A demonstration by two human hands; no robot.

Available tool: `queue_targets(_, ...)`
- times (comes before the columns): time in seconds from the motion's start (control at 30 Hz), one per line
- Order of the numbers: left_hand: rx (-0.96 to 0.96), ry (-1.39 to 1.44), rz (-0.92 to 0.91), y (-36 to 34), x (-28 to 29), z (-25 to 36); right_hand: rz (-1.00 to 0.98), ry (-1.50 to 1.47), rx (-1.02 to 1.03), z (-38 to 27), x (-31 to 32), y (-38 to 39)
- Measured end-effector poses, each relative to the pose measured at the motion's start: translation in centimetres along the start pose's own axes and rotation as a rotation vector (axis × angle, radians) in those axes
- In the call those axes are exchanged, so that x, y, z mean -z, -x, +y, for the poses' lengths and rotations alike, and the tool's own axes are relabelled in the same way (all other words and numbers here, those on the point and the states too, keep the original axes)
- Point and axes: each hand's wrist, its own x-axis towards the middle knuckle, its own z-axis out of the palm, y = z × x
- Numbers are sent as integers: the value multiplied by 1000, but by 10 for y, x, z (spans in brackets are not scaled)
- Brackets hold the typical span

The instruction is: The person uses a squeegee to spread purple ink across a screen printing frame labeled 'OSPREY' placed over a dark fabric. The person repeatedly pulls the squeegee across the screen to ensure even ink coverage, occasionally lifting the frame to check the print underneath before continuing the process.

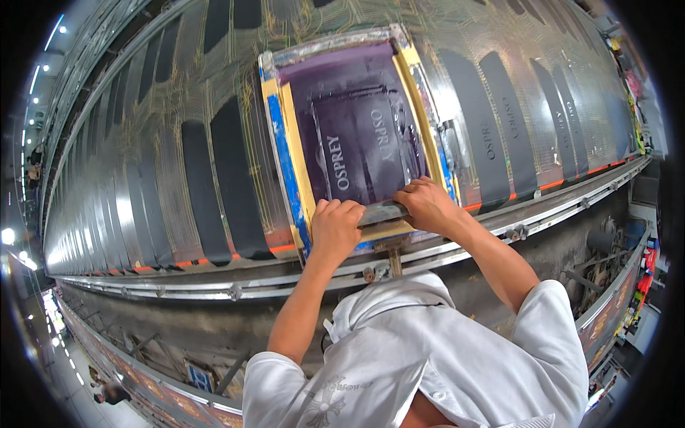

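Left hand [337, 222] and right hand [430, 204] grip the squeegee [382, 212], fingers curled, apparently for a screen [297, 143] stroke; the next move likely requires even pressure.

Bright lights [8, 236], distant person [112, 394] at left.

So the screen frame [298, 146] sat on the surface [271, 178] with panels [232, 164] laid out left and right of it, a bar [383, 212] across its near end, and a rail [193, 291] along the surface's near side.

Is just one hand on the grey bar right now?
No, the left hand and right hand both hold the grey bar, one at each end.
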Motion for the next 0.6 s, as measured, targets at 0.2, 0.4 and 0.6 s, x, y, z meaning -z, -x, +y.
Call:
queue_targets(0.2, -68, -140, 122, -124, 25, -61, 135, 56, 45, 70, 46, -114)
queue_targets(0.4, -22, -217, 33, -215, 37, -120, 27, 37, -45, 117, 78, -212)
queue_targets(0.6, 5, -155, 22, -220, 30, -126, -2, -16, -62, 118, 78, -219)
